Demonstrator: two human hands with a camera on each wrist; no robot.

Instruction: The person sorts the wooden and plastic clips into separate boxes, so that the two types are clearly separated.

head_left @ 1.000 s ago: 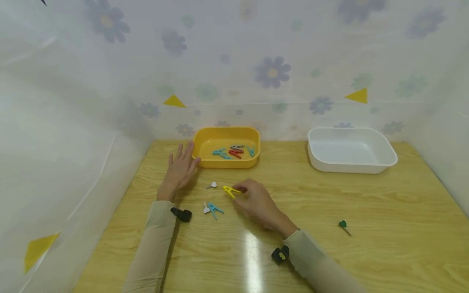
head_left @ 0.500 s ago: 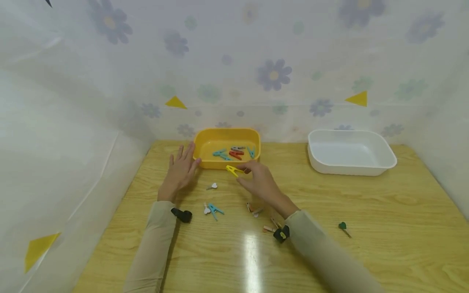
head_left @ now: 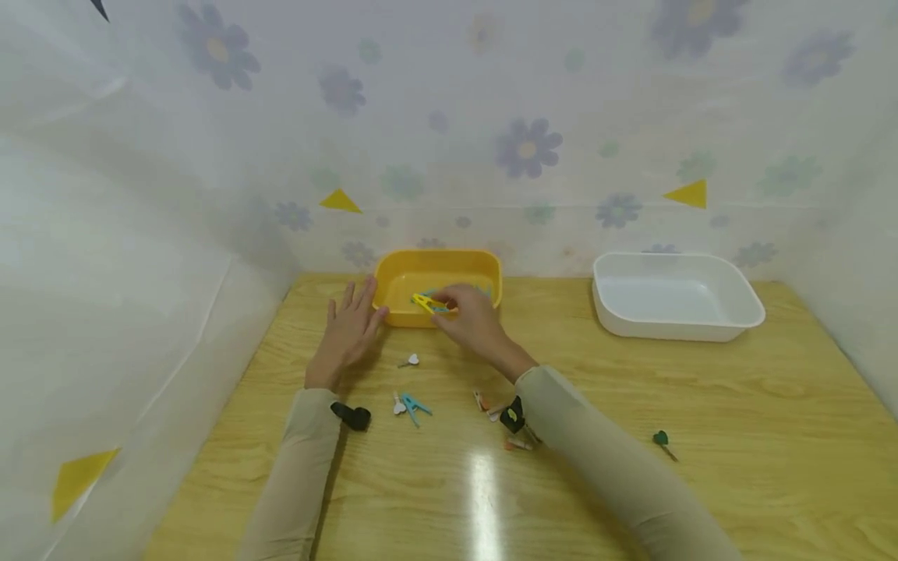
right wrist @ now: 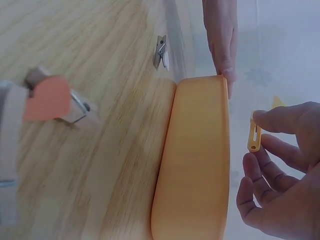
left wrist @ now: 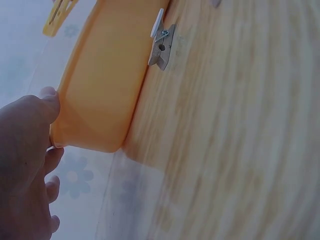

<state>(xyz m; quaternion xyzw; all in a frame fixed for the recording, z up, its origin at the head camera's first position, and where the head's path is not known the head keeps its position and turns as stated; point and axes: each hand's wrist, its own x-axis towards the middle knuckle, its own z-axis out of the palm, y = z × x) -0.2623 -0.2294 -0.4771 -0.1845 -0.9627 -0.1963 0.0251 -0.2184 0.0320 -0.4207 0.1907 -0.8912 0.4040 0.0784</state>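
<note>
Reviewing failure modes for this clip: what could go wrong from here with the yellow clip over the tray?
1. The right hand pinches the yellow clip by one end only; it may slip and fall outside the yellow tray.
2. The left hand just touches the tray's side with straight fingers; a bump could slide it.
3. The right sleeve lies over the loose clips and might sweep them away.

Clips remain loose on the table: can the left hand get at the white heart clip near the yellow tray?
Probably yes: the left hand rests flat beside the yellow tray, holding nothing, and bare table separates it from the white heart clip.
</note>
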